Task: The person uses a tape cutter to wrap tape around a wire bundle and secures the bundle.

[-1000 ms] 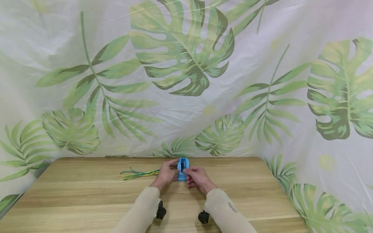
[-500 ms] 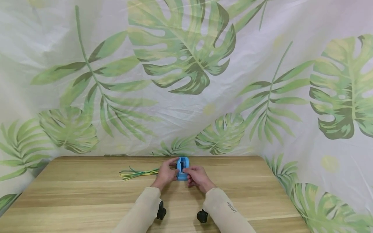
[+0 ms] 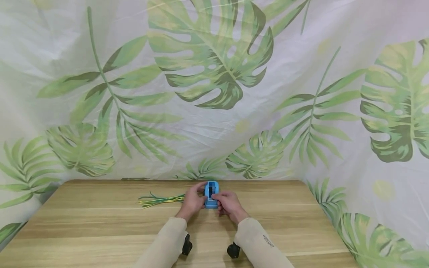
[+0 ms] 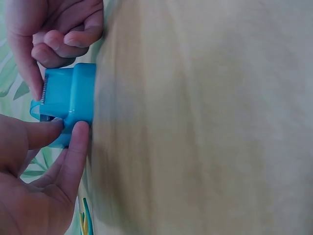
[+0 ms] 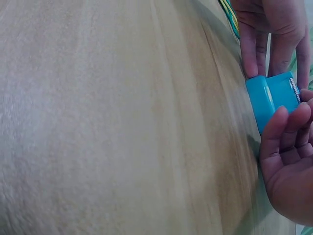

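A small blue tape dispenser (image 3: 211,205) stands near the far edge of the table, its serrated cutting edge (image 5: 295,91) towards me. From its left side my left hand (image 3: 193,200) grips it, thumb and fingers around the body. My right hand (image 3: 230,205) is at the front right of the dispenser, fingertips pinching at the cutting edge. There a loop of clear tape (image 4: 34,110) shows in the left wrist view. What lies right between the right fingertips is partly hidden.
A loose bundle of green and yellow twist ties or thin wires (image 3: 159,201) lies left of my left hand. The wooden table (image 3: 100,227) ends just behind the dispenser, where a leaf-patterned cloth (image 3: 207,145) hangs.
Both hands keep their places on the tape dispenser. Only the head view shifts a little.
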{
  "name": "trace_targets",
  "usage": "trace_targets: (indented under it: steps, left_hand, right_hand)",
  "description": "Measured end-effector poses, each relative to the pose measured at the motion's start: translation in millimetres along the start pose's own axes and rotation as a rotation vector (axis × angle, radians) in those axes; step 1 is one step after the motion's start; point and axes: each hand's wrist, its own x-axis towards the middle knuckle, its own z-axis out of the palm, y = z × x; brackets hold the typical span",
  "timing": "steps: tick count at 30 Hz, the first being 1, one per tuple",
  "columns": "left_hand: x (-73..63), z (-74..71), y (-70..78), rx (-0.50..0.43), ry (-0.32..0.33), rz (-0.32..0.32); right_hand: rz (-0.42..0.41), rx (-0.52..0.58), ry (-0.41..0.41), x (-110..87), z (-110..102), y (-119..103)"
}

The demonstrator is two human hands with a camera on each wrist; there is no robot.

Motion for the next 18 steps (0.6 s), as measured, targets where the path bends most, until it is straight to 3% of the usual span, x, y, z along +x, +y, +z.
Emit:
trace_targets:
  steps: [6,18]
  left_hand:
    - [-1.9,2.1,-0.1,0.024,0.001,0.042]
    - [-5.0,2.7,0.4,0.030,-0.015,0.023]
  right_hand:
    - [0.012,0.025,0.000,0.3,-0.4,-0.2]
    - [0.016,0.021,-0.013,1.9,-1.6,-3.8]
